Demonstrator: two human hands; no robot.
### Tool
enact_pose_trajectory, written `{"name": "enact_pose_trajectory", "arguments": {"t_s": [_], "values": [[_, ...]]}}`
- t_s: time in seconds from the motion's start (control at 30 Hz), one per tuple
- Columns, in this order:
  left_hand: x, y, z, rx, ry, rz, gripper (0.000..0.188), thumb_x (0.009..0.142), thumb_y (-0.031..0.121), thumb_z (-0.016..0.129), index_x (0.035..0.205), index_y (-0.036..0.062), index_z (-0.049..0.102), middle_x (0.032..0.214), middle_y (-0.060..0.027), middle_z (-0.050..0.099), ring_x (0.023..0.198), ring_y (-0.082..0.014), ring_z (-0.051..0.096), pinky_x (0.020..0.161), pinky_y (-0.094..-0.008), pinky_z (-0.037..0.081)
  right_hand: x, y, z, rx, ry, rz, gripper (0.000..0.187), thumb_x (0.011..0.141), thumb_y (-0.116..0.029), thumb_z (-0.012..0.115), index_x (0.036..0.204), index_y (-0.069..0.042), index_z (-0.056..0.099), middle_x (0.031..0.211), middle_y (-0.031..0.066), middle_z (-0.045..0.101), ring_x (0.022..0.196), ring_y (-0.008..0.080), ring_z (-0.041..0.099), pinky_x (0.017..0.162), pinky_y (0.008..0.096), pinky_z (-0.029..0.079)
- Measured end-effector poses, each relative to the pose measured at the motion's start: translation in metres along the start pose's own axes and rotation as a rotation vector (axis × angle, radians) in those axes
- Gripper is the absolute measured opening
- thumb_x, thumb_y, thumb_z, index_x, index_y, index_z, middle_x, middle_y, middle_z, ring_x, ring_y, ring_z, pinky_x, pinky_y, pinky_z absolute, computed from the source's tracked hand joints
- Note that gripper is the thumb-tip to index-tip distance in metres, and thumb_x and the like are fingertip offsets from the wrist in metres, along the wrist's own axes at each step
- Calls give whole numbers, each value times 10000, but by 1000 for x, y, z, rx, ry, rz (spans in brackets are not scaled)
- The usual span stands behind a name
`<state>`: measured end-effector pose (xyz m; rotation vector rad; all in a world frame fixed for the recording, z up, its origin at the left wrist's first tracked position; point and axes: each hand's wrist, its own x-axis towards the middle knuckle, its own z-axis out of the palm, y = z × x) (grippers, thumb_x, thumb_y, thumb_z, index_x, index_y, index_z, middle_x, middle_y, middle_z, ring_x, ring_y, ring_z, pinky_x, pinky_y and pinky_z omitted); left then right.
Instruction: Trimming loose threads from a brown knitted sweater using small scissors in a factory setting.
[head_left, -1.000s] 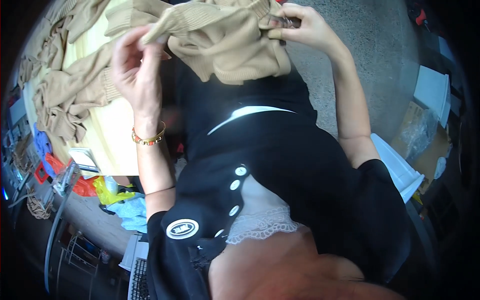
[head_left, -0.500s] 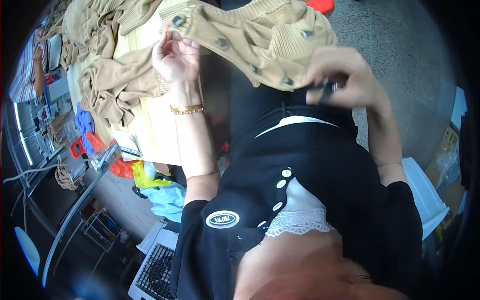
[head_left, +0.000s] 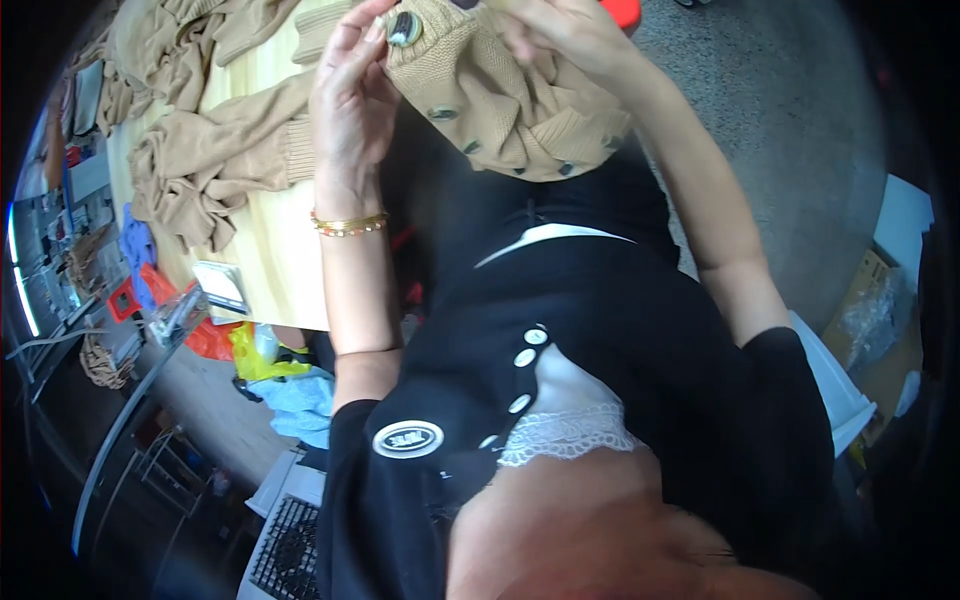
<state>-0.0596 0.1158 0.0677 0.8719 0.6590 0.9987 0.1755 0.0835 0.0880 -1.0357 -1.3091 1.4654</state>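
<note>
A tan knitted cardigan (head_left: 500, 110) with dark buttons along its edge hangs over my lap. My left hand (head_left: 352, 105), a bracelet at its wrist, pinches the cardigan's ribbed edge beside the topmost button (head_left: 404, 29). At the upper border my right hand (head_left: 570, 35) bends over the top of the cardigan, its fingers blurred and partly cut off. By those fingertips shows a bit of a small dark tool, mostly out of view.
To the left, a pale wooden table (head_left: 262, 268) bears more tan knitwear (head_left: 215, 150) and a small white box (head_left: 219, 285). Below its edge hang a yellow bag (head_left: 262, 352) and light-blue cloth (head_left: 300, 402). A white bin (head_left: 830, 390) stands at the right, near cardboard (head_left: 890, 340).
My right hand has gone up and left from the cardigan's lower right edge to its top. My left hand has risen slightly and closed on the buttoned edge. The cardigan has bunched together.
</note>
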Motion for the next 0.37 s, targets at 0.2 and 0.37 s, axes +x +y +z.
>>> {"name": "enact_pose_trajectory", "arguments": {"t_s": [0.2,0.37], "values": [[-5,11,41,-32,69,2,276,981,127,596,1237,24,595,1134,-100,681,1058,-167,651,937,-292,511,18,2,-14,-95,-100,64,201,963,-228,674,983,-29,691,815,-49,611,693,31,519,624,190,427],[-17,-64,8,99,-169,-152,521,897,68,708,1377,47,508,1164,12,621,1030,-61,583,915,-168,445,20,-42,-35,352,-103,-148,268,959,-221,660,1010,42,681,921,167,722,832,252,713,820,333,585]]}}
